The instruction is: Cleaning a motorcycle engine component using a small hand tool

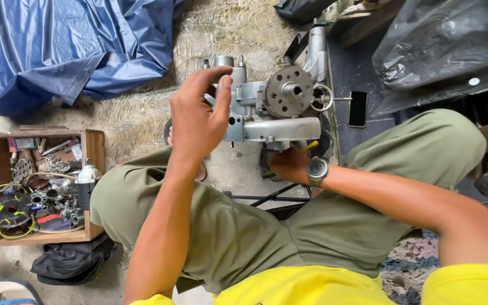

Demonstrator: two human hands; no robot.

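a blue tarp point(74, 45) lies crumpled at the far left of the sandy ground, and black plastic sheeting point(447, 51) covers the far right corner. between the person's knees sits a grey metal engine casing point(266, 113) with a round flanged hub point(290, 90) facing up. to the left stands an open wooden box point(94, 152) heaped with small metal parts and wire. a black phone point(357, 109) lies flat just right of the casing.

the left hand point(196, 116) rests on the casing's upper left edge, fingers curled over it in a steadying hold. the right hand point(289, 165), with a wristwatch point(316, 171) on it, is tucked under the casing's near side, closed around a yellow-handled tool point(310, 146); the tool's tip is hidden.

the casing looks unsupported apart from the left hand, so a hard push on the tool could likely tip or slide it. with the tip out of sight, it may slip off and hit the fingers.
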